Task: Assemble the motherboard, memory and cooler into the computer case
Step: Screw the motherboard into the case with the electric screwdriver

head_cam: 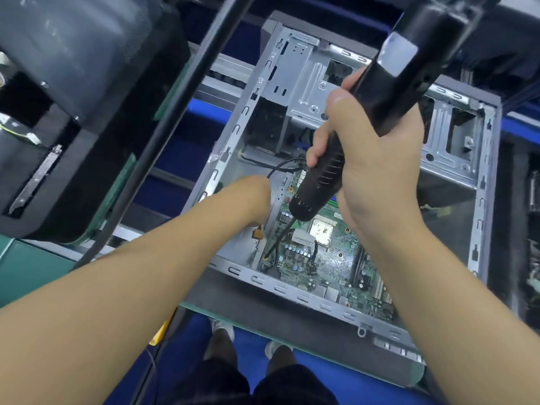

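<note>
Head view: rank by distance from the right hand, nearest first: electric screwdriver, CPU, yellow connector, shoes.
1. electric screwdriver, gripped in the right hand.
2. CPU, on the motherboard just below the hand.
3. yellow connector, by the left wall of the computer case.
4. shoes, far below the case's near rim.

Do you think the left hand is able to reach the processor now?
Likely not cleanly: the left hand is inside the case, but the screwdriver in the right hand slants between it and the processor.
</note>
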